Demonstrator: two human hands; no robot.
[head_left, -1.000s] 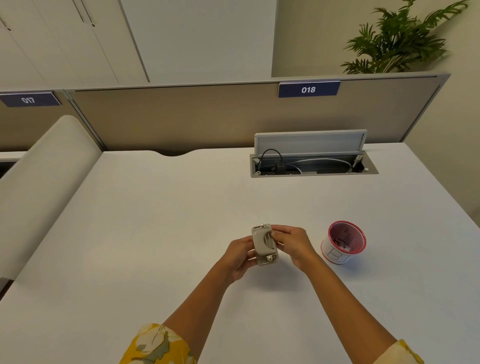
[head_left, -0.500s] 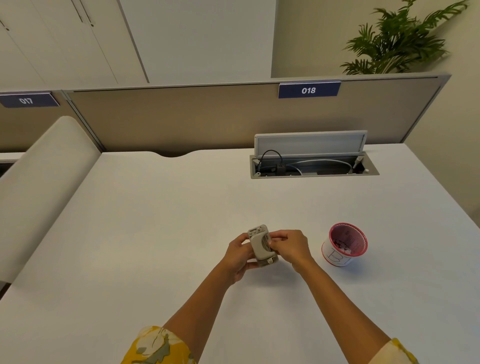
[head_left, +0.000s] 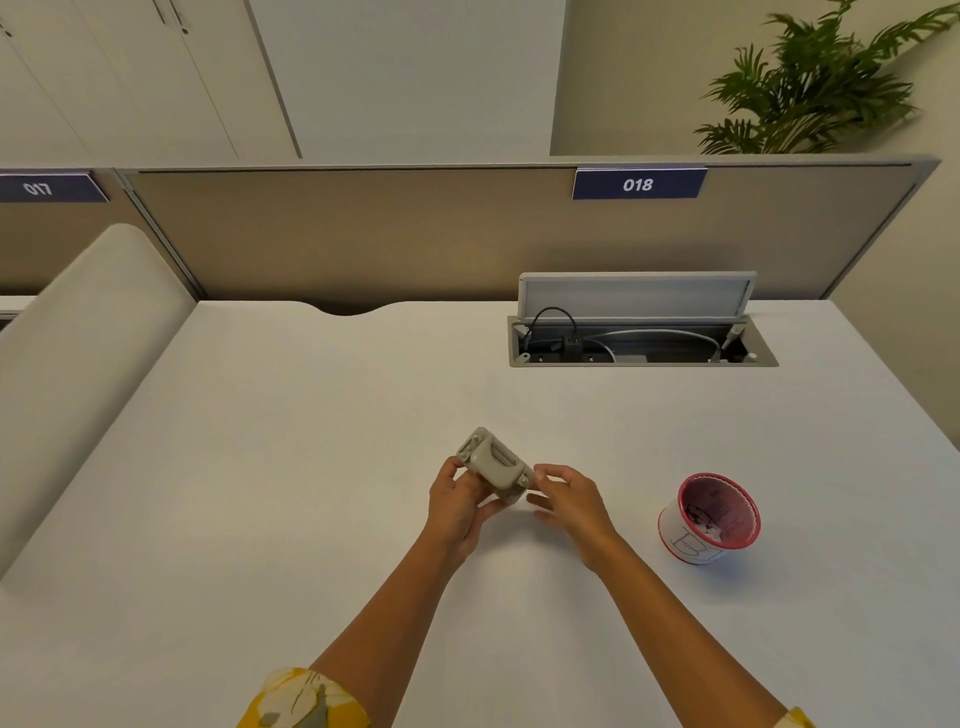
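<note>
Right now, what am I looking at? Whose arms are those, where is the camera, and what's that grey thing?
Those are a person's two bare arms; there is no machine here. The one picture comes from a camera worn on the person's head. It looks forward and down, so you see the hands the way they do. The left hand grips a small grey plastic part over the white desk. The right hand has its fingertips at the part's end, but I can't tell whether they pinch it. To the right stands a white paper cup with a red rim. Tiny bits lie inside it, too small to name. Further back, a hatch in the desk is open, with cables inside.
</note>
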